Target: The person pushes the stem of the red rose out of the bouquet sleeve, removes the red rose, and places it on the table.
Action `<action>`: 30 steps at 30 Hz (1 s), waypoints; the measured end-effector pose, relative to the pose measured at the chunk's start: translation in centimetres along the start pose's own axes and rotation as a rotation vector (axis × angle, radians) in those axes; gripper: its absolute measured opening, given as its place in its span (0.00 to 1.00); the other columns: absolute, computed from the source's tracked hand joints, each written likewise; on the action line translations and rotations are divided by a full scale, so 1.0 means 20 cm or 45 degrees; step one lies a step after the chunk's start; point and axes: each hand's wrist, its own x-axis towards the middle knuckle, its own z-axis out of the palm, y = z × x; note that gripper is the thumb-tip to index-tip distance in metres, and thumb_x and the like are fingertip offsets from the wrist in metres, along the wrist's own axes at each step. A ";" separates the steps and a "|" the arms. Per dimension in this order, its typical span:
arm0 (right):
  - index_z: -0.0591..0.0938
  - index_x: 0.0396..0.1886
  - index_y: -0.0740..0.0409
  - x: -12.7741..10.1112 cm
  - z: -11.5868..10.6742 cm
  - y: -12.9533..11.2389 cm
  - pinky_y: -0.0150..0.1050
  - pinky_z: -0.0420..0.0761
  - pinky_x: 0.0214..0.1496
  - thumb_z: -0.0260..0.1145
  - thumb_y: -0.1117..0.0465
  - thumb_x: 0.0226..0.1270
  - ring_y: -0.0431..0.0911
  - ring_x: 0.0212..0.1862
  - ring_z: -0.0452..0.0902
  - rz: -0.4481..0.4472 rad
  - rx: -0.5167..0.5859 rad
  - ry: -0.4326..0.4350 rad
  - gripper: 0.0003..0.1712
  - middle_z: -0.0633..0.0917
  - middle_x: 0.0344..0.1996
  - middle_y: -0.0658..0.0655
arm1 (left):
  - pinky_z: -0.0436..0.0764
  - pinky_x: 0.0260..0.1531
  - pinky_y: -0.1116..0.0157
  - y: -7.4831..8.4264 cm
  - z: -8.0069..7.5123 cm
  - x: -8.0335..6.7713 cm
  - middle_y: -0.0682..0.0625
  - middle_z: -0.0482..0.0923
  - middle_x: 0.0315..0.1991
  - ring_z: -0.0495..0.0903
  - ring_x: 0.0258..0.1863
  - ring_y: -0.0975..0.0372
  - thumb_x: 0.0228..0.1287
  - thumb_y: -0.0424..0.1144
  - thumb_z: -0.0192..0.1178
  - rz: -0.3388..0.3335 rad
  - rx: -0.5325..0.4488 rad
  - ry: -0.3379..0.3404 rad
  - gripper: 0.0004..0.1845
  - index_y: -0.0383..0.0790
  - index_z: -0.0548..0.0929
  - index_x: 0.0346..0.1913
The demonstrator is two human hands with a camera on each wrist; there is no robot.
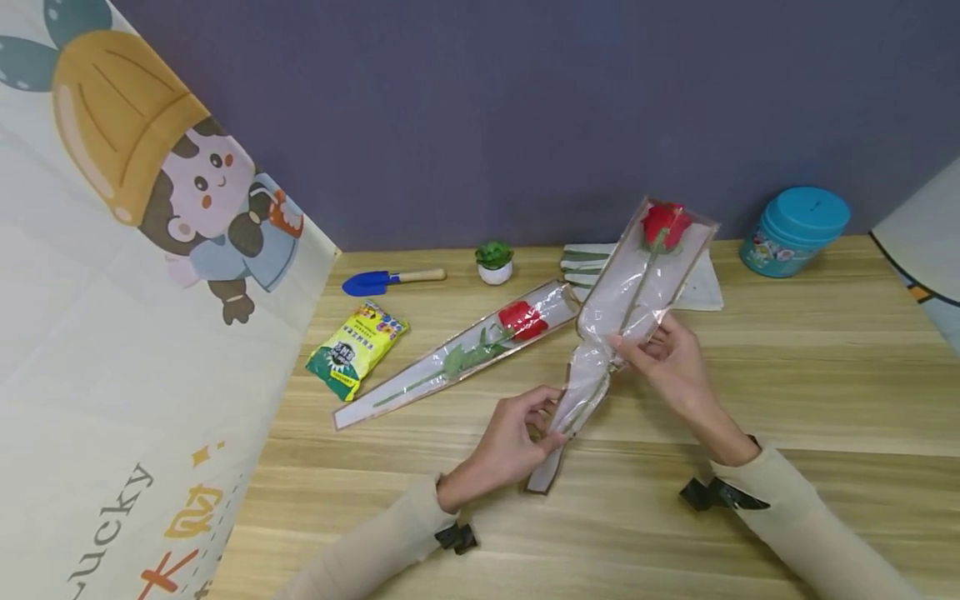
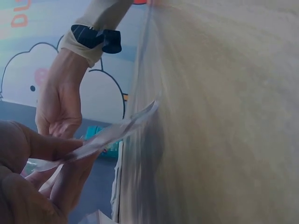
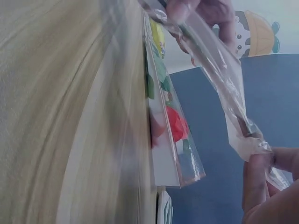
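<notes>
I hold a red rose (image 1: 664, 223) in a clear plastic sleeve (image 1: 637, 283) tilted above the wooden table (image 1: 825, 375), bloom end away from me. My left hand (image 1: 551, 421) pinches the narrow lower end of the sleeve. My right hand (image 1: 626, 346) pinches the sleeve at its middle. The left wrist view shows my left fingers (image 2: 42, 154) pinching the clear film (image 2: 117, 130). In the right wrist view my right fingers (image 3: 261, 172) pinch the sleeve (image 3: 219, 79). A second wrapped rose (image 1: 522, 319) lies flat on the table to the left.
At the back stand a blue trowel (image 1: 390, 280), a small potted plant (image 1: 494, 261), white gloves (image 1: 592, 267) and a teal tin (image 1: 795, 229). A yellow-green bag (image 1: 357, 348) lies at the left. A cartoon-printed cloth (image 1: 150, 292) borders the table's left side.
</notes>
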 end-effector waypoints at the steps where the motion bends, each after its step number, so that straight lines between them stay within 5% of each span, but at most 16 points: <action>1: 0.77 0.52 0.59 0.00 0.01 0.00 0.28 0.88 0.34 0.70 0.71 0.69 0.30 0.35 0.87 0.002 -0.019 -0.001 0.16 0.89 0.36 0.32 | 0.88 0.32 0.71 0.00 0.00 0.00 0.40 0.89 0.43 0.81 0.29 0.73 0.56 0.21 0.71 0.006 0.005 0.011 0.24 0.36 0.84 0.57; 8: 0.75 0.57 0.72 -0.01 0.03 0.00 0.30 0.89 0.38 0.71 0.68 0.69 0.29 0.37 0.86 0.030 -0.147 -0.014 0.22 0.87 0.34 0.27 | 0.88 0.32 0.69 0.01 0.00 -0.01 0.40 0.89 0.44 0.82 0.29 0.73 0.56 0.21 0.71 0.012 0.013 0.033 0.24 0.37 0.84 0.57; 16: 0.75 0.58 0.72 -0.02 0.04 -0.01 0.30 0.89 0.40 0.72 0.66 0.69 0.29 0.39 0.87 0.043 -0.141 -0.031 0.23 0.87 0.35 0.28 | 0.89 0.36 0.69 0.02 0.00 0.00 0.40 0.89 0.45 0.83 0.30 0.70 0.56 0.20 0.71 0.015 0.016 0.034 0.25 0.35 0.84 0.58; 21: 0.76 0.56 0.71 -0.02 0.02 -0.02 0.26 0.88 0.40 0.72 0.67 0.68 0.29 0.38 0.86 0.023 -0.161 -0.007 0.21 0.87 0.35 0.27 | 0.88 0.38 0.73 0.03 0.00 0.01 0.40 0.89 0.46 0.86 0.32 0.67 0.58 0.22 0.72 0.027 0.052 -0.039 0.27 0.35 0.82 0.61; 30: 0.81 0.43 0.53 0.00 -0.02 -0.05 0.27 0.89 0.37 0.72 0.73 0.66 0.32 0.34 0.88 0.025 0.086 0.035 0.13 0.91 0.32 0.37 | 0.86 0.34 0.77 0.05 -0.01 0.01 0.39 0.89 0.47 0.87 0.33 0.65 0.58 0.24 0.73 0.038 0.053 -0.131 0.29 0.37 0.79 0.64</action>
